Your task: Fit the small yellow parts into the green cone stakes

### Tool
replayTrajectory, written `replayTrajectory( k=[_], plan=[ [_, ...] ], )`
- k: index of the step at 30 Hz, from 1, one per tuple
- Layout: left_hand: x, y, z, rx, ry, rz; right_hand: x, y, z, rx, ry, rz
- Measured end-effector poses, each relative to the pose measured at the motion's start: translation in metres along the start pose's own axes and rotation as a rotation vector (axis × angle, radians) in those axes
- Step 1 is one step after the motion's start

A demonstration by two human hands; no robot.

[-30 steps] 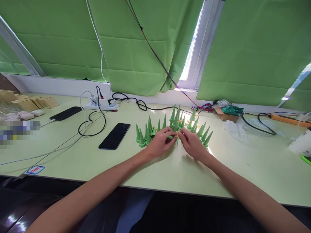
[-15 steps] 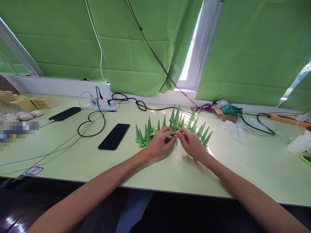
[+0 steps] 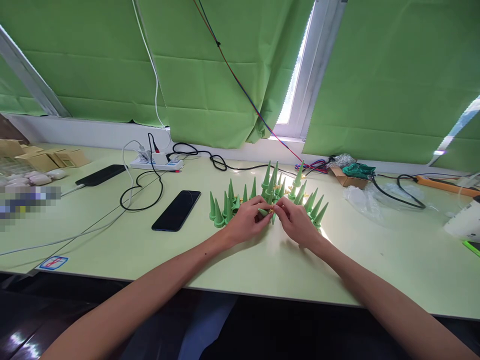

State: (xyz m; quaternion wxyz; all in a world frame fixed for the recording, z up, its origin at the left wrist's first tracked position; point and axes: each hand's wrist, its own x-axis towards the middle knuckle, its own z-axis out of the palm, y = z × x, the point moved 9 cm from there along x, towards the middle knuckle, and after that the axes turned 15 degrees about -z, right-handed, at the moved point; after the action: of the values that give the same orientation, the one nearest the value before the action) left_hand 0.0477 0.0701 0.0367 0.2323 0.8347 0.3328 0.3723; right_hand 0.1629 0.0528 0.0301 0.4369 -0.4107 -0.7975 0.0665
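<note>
My left hand (image 3: 247,220) is closed on a green cone (image 3: 263,212) that lies tilted between thumb and fingers. At the cone's right end shows a small brass-coloured piece (image 3: 271,210). The fingertips of my right hand (image 3: 294,220) are pinched together at that piece, and they partly cover it. Around and behind both hands stand several green cones (image 3: 218,212) with wider bases. More cones (image 3: 318,212) rise just beyond my right hand. Small golden bits show among the cones at the back, too small to make out.
A black phone (image 3: 176,211) lies left of the cones, and a dark flat device (image 3: 100,175) farther back. A white power strip (image 3: 157,162) with cables stands near the wall. Clear plastic bags (image 3: 362,202) and a small cardboard box (image 3: 348,179) lie at the right. Cardboard boxes (image 3: 73,158) sit far left.
The brass-coloured piece at the cone's end shows a little more between my fingertips. Both hands stay in almost the same place.
</note>
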Motion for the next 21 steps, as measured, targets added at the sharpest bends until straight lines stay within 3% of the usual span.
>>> replayTrajectory(
  k=[14,21],
  plan=[
    [-0.0029,0.0022,0.0023,0.008,0.019,0.067,0.0019,0.0001,-0.0021,-0.101,-0.007,-0.002],
    [-0.0007,-0.0001,-0.0005,0.0,0.029,0.028,0.0005,0.0018,-0.0007,-0.075,-0.005,0.018]
  ],
)
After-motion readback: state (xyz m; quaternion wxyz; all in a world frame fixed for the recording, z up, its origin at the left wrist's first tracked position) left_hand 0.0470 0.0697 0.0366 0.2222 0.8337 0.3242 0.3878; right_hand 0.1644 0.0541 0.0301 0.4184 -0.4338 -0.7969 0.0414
